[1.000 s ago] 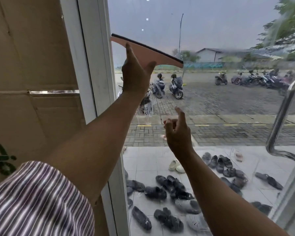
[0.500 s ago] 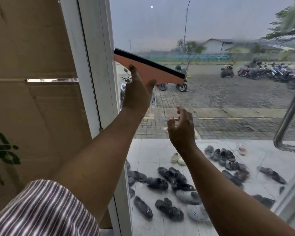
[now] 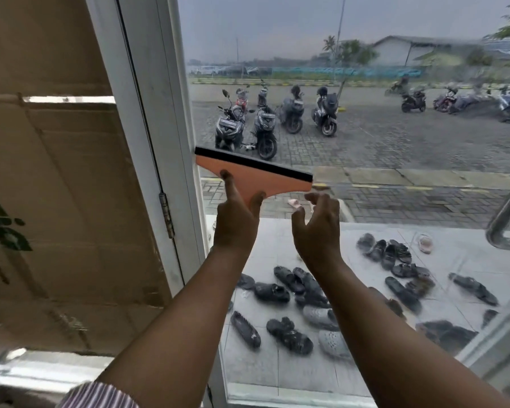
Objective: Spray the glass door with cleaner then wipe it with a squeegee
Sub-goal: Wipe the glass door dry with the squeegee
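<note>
The squeegee is being held up to the glass door by the left hand, about halfway up the pane. Its orange grip is being pinched between the index finger, which is being stretched up along the left side, and the thumb, which is being pressed on the right side; the other fingers are being hidden behind the hand. The black blade is being kept on the upper edge and tilted, with its left end higher and right at the white frame, and its right end lower.

The right hand is being held up just beside the left one, under the blade's right end. Its fingers are being kept loosely curled and spread, and nothing is being held in it. Whether the glass is being touched by it cannot be told.

A striped sleeve is being shown at the bottom edge. Cardboard is being leaned left of the frame, and a hinge is being shown on the frame. A steel handle is being seen at the right edge. Through the glass, sandals are being seen scattered on a tiled floor, and scooters parked on paving beyond.
</note>
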